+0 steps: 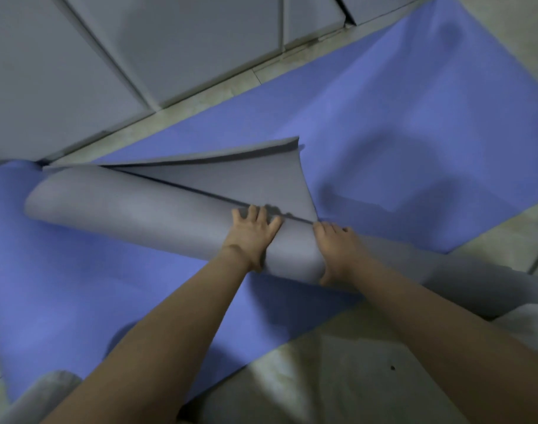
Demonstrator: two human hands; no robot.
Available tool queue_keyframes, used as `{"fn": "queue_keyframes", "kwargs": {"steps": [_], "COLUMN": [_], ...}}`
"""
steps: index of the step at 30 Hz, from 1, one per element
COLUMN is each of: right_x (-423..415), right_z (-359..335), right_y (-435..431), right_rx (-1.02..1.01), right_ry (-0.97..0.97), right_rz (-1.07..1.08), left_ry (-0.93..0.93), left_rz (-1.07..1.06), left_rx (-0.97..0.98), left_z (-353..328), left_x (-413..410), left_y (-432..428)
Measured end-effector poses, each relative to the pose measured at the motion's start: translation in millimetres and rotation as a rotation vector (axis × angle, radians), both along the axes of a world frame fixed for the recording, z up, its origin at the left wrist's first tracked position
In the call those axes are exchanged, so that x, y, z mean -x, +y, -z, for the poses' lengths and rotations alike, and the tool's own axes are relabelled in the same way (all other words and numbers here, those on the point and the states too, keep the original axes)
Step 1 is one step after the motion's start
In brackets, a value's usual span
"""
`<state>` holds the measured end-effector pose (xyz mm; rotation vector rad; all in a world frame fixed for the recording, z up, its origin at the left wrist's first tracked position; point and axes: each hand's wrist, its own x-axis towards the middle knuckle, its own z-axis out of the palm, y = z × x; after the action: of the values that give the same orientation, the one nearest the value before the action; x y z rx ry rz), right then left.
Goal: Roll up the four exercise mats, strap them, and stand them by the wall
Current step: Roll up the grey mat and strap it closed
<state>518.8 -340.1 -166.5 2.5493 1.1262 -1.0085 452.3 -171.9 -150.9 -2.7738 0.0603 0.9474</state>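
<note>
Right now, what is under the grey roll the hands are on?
A blue mat spread flat on the floor, showing on both sides of the grey roll. The strip directly beneath the roll is covered.

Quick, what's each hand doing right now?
Left hand: open, pressing flat on the rolled grey foam mat.
Right hand: closed, gripping that mat's end.
</note>
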Motion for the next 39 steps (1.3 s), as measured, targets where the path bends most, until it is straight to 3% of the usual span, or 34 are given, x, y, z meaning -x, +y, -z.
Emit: {"fn": "queue_keyframes", "kwargs": {"steps": [9, 16, 19, 22, 25, 26, 31, 39], "right_x": [6.4, 42.2, 37.2, 21.8, -8.5, -18.5, -27.7, 14.8], "right_z": [-12.3, -13.8, -2.0, 5.9, 9.2, 7.9, 7.6, 7.8], "right_y": [-5.5, 3.9, 8.6, 16.0, 24.6, 28.3, 36.7, 31.7], "right_rx": [0.036, -0.002, 0.035, -0.001, 0.092, 0.135, 0.245, 0.115], "right_ry": [0.139, 0.000, -0.021, -0.202, -0.026, 0.010, -0.053, -0.191], "right_rz": [-0.026, -0.131, -0.142, -0.133, -0.126, -0.135, -0.141, 0.027], "left_ry": [0.171, 0.315, 0.256, 0.031, -0.342, -0.382, -0.123, -0.145], "left_rz": [-0.009, -0.104, -0.168, -0.190, -0.011, 0.008, -0.029, -0.063], "left_rx": [0.117, 0.242, 0.331, 0.436, 0.316, 0.246, 0.063, 0.054], "left_z": [-7.8, -10.5, -4.7, 3.1, 16.3, 17.4, 29.6, 30.2], "left_x": [-2.3, -44.5, -41.7, -17.6, 18.2, 27.6, 46.1, -12.8], "left_y": [9.6, 24.4, 29.7, 38.0, 36.8, 35.2, 24.7, 35.2]}}
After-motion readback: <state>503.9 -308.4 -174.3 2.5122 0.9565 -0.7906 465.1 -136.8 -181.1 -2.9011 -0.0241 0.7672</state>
